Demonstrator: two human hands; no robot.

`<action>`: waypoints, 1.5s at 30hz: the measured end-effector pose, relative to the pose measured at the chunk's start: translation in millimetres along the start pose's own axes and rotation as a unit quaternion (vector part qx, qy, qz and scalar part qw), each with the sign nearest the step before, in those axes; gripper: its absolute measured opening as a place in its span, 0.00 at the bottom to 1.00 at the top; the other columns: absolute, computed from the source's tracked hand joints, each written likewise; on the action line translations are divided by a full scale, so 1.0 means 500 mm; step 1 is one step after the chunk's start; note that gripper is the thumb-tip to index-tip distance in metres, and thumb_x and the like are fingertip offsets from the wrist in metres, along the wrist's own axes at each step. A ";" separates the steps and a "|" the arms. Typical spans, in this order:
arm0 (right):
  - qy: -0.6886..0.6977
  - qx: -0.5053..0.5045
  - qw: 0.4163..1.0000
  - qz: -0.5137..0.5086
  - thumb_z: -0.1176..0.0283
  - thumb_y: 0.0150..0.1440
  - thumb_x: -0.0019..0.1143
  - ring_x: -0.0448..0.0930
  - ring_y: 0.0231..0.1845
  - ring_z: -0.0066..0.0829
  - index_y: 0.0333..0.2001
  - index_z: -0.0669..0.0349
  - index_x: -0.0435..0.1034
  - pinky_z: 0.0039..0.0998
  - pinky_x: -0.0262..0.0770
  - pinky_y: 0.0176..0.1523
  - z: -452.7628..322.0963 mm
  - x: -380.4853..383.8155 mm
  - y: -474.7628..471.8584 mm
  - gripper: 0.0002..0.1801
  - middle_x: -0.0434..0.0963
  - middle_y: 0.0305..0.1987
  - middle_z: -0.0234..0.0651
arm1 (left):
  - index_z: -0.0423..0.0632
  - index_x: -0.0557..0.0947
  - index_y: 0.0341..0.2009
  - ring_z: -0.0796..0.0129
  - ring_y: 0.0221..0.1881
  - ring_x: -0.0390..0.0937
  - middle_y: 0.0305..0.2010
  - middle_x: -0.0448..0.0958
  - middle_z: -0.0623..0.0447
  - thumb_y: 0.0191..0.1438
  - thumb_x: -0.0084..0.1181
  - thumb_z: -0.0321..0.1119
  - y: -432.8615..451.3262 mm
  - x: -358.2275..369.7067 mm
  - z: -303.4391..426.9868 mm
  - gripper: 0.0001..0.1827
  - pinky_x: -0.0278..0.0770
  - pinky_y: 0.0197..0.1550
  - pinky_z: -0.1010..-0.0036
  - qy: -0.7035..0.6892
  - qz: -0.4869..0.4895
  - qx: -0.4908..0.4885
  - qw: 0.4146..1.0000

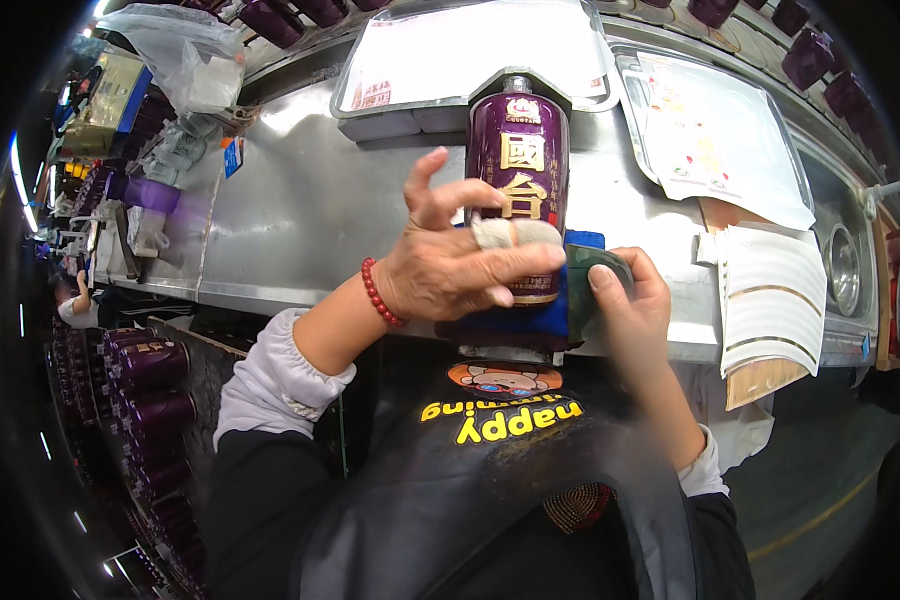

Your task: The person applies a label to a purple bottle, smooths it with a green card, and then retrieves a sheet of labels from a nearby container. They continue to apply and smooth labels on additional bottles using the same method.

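A glossy purple bottle (487, 142) with gold lettering lies on its back on a blue cloth (538, 316), its neck pointing away from me. My left hand (450, 259) is over the bottle's lower part with the fingers spread. One finger wears a pale wrapping (516, 232) held by a band. Whether that hand presses on the bottle I cannot tell. In my right hand (641, 289) a dark green, flexible scraper-like sheet (585, 281) is pinched between thumb and fingers, just right of the bottle. The bottle's lower front is partly hidden by my left hand.
Behind the bottle, a tray (339, 97) holds white sheets. Another tray (634, 142) with printed decal paper stands at right. White strips with gold bands (772, 292) lie on a wooden board (769, 384). Purple bottles (150, 364) line the left; a metal bowl (841, 270) is far right.
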State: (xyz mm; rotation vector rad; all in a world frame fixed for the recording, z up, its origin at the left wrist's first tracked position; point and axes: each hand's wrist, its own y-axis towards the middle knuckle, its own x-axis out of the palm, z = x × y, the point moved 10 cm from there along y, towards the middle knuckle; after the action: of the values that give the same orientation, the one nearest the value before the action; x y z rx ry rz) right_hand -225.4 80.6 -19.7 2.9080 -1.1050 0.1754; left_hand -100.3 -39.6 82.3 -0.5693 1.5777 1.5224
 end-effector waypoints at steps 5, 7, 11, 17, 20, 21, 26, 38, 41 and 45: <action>0.044 0.000 0.999 0.025 0.70 0.66 0.56 0.72 0.39 0.14 0.47 0.65 0.70 0.17 0.71 0.42 0.020 -0.050 -0.007 0.10 0.77 0.39 0.28 | 0.63 0.85 0.54 0.63 0.62 0.62 0.46 0.85 0.62 0.68 0.40 0.58 -0.062 -0.002 -0.010 0.25 0.31 0.75 0.51 -0.033 0.042 -0.098 0.994; 0.020 -0.053 0.998 0.028 0.72 0.68 0.51 0.74 0.43 0.17 0.53 0.66 0.68 0.19 0.73 0.45 -0.006 -0.055 -0.005 0.13 0.77 0.47 0.33 | 0.57 0.85 0.54 0.58 0.61 0.65 0.49 0.85 0.57 0.68 0.42 0.54 -0.093 -0.018 -0.014 0.24 0.39 0.74 0.50 -0.029 0.059 -0.125 0.990; -0.117 -0.256 0.959 -0.020 0.81 0.68 0.41 0.73 0.64 0.39 0.68 0.68 0.58 0.31 0.75 0.57 -0.132 -0.023 -0.009 0.24 0.63 0.72 0.53 | 0.36 0.79 0.56 0.54 0.63 0.70 0.57 0.79 0.41 0.71 0.36 0.37 -0.116 -0.058 -0.110 0.23 0.66 0.66 0.62 -0.106 0.113 -0.262 0.953; -0.407 -0.333 0.847 -0.079 0.72 0.56 0.65 0.59 0.74 0.61 0.70 0.68 0.53 0.48 0.55 0.73 -0.081 0.098 -0.029 0.42 0.54 0.74 0.63 | 0.44 0.80 0.49 0.61 0.45 0.83 0.48 0.83 0.45 0.64 0.53 0.48 0.044 0.213 -0.279 0.20 0.79 0.53 0.61 -0.683 0.074 -0.489 0.538; -0.369 -0.354 0.856 -0.078 0.74 0.58 0.63 0.59 0.73 0.60 0.71 0.70 0.51 0.48 0.55 0.72 -0.086 0.121 -0.046 0.41 0.55 0.74 0.62 | 0.45 0.82 0.43 0.64 0.37 0.84 0.40 0.85 0.48 0.60 0.59 0.47 0.028 0.257 -0.330 0.18 0.82 0.46 0.65 -0.720 0.072 -0.454 0.521; -0.364 -0.357 0.857 -0.076 0.74 0.58 0.61 0.60 0.73 0.60 0.71 0.70 0.51 0.48 0.55 0.72 -0.084 0.118 -0.052 0.40 0.55 0.74 0.61 | 0.45 0.82 0.41 0.64 0.36 0.85 0.39 0.86 0.49 0.58 0.60 0.47 0.019 0.247 -0.323 0.18 0.82 0.45 0.66 -0.687 0.046 -0.492 0.533; -0.271 -0.348 0.893 -0.095 0.69 0.67 0.51 0.73 0.59 0.40 0.73 0.66 0.51 0.35 0.70 0.62 -0.135 0.164 -0.099 0.34 0.68 0.62 0.48 | 0.42 0.85 0.40 0.67 0.33 0.84 0.36 0.85 0.50 0.57 0.65 0.38 -0.093 0.043 -0.269 0.13 0.83 0.43 0.70 -0.717 0.193 -0.408 0.531; -0.246 -0.391 0.847 -0.264 0.70 0.64 0.55 0.74 0.63 0.42 0.67 0.64 0.61 0.38 0.69 0.64 -0.124 0.378 -0.116 0.29 0.71 0.66 0.47 | 0.41 0.84 0.37 0.73 0.32 0.79 0.33 0.82 0.55 0.62 0.60 0.35 -0.766 -0.820 0.116 0.10 0.76 0.36 0.78 0.026 0.474 -0.528 0.704; -0.249 -0.418 0.819 -0.303 0.76 0.66 0.50 0.74 0.64 0.44 0.66 0.65 0.63 0.38 0.69 0.66 -0.115 0.420 -0.135 0.25 0.71 0.66 0.48 | 0.43 0.86 0.38 0.72 0.40 0.80 0.34 0.83 0.53 0.62 0.60 0.43 -0.999 -0.931 0.222 0.15 0.77 0.44 0.76 0.278 0.391 -0.652 0.587; -0.263 -0.435 0.801 -0.318 0.77 0.66 0.48 0.73 0.65 0.46 0.65 0.65 0.64 0.40 0.69 0.67 -0.106 0.453 -0.145 0.23 0.71 0.65 0.49 | 0.48 0.88 0.39 0.58 0.45 0.82 0.37 0.85 0.46 0.56 0.56 0.60 -1.158 -0.997 0.297 0.27 0.76 0.52 0.65 0.471 0.265 -0.743 0.396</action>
State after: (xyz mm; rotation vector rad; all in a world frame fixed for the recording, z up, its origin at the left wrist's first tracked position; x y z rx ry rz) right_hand -14.2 -11.6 60.0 2.2615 -0.0392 -0.9334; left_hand 670.7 -101.4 169.6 -2.4186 0.2673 3.2942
